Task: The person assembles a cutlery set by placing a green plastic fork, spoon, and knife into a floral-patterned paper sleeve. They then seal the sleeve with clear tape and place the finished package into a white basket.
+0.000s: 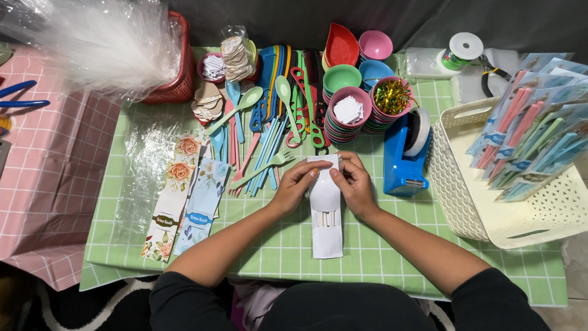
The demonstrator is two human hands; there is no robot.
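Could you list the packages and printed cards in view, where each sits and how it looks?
White card: table centre, long, white spoon on it, left hand and right hand at its top.
Floral cards: left of the hands, long strips, cream and pale blue.
Finished packs: in the white basket at right, pastel cutlery in clear sleeves.

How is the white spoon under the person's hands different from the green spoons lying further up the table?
The white spoon lies on a white card, touched by the left hand and right hand; the green spoons lie loose and untouched on the combs. The white spoon points straight toward the person; the green ones lie slanted. All look plastic.
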